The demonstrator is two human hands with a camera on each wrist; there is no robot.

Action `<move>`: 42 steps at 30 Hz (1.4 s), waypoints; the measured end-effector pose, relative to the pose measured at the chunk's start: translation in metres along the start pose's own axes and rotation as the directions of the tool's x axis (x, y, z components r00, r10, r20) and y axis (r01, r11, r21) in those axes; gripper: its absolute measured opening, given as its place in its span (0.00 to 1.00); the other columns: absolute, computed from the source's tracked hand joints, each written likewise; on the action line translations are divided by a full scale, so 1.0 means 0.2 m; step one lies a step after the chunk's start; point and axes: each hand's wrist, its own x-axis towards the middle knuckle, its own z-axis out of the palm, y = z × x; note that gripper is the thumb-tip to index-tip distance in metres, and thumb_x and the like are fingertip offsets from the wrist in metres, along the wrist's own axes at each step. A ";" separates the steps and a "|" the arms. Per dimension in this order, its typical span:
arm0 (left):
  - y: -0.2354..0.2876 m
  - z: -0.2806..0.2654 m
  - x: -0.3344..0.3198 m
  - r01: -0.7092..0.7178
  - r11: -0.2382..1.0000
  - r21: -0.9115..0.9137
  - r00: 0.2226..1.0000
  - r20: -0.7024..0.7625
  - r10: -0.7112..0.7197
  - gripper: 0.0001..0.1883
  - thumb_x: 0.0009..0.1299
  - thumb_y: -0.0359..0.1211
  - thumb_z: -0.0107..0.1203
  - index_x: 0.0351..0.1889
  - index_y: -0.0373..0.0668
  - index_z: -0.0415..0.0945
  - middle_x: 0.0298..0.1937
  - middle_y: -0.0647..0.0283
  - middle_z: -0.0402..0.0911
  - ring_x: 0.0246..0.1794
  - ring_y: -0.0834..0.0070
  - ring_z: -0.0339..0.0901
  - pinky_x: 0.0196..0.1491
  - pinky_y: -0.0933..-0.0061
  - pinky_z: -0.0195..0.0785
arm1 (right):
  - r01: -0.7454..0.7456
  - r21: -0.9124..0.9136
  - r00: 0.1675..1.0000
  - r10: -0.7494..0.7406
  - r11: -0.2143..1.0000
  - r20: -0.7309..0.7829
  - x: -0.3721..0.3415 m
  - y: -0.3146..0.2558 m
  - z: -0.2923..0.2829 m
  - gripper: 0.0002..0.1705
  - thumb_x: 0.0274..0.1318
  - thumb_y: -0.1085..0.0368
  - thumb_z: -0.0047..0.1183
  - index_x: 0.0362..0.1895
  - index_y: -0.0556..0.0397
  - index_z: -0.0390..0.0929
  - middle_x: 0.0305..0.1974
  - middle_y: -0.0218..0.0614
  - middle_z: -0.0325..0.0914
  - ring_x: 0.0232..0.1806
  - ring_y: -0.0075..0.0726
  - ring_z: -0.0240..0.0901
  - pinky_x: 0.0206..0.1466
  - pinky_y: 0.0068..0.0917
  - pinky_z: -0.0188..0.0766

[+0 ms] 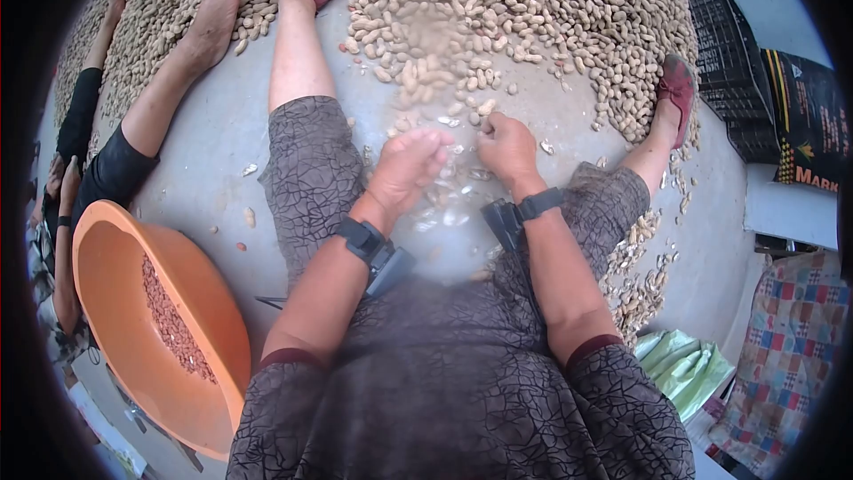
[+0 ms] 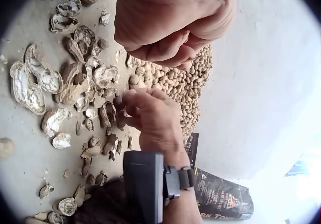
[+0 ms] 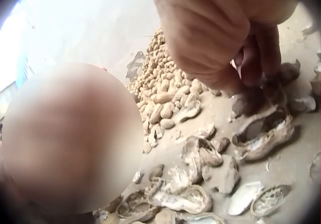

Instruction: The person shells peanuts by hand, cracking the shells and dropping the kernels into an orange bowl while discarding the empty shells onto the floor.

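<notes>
The left hand point(image 1: 407, 169) hovers over the floor between the legs, slightly blurred, its fingers curled in toward the palm. In the left wrist view that curled left hand point(image 2: 175, 23) fills the top, and no object shows past its fingers. Beside it the right hand point(image 1: 510, 153) reaches down with bent fingers. Its thumb and fingertips pinch a small brownish peanut point(image 2: 119, 101), mostly covered by the fingers. In the right wrist view, the right hand point(image 3: 225, 38) is low over split peanut shells point(image 3: 266, 133). More empty shells point(image 2: 30, 86) lie scattered below both hands.
A large heap of unshelled peanuts point(image 1: 569, 9) spreads ahead, between and beyond the feet. An orange basin point(image 1: 115, 302) with reddish kernels point(image 1: 173, 320) stands at left. Another person's bare foot point(image 1: 213, 18) rests by the heap. A black crate point(image 1: 729, 62) and a printed sack point(image 1: 800, 116) stand right.
</notes>
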 end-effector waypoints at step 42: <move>0.05 0.17 -0.14 -0.163 0.825 0.541 0.979 -0.016 0.204 0.11 0.68 0.29 0.49 0.43 0.33 0.77 0.28 0.69 0.78 0.21 0.89 0.66 0.25 0.89 0.59 | -0.239 0.838 0.956 -0.033 0.490 0.292 -0.23 -0.26 -0.27 0.04 0.49 0.74 0.51 0.29 0.64 0.76 0.23 0.37 0.77 0.23 0.24 0.75 0.24 0.18 0.72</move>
